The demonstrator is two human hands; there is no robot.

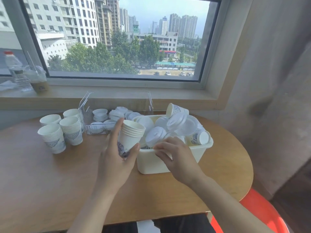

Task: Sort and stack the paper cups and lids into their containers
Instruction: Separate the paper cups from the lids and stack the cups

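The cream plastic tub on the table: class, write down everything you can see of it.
The cream plastic tub is rectangular, opaque and smooth-walled, with rounded corners and a rolled rim. It stands upright on the wooden table, right of centre, in front of a clear container. It is heaped above its rim with white lids and a few paper cups lying tilted. The right hand rests its fingers on the near rim. The left hand holds a cup stack beside its left end.

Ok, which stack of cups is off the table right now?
The short stack of cups gripped in the left hand; the four other stacks stand on the table at left.
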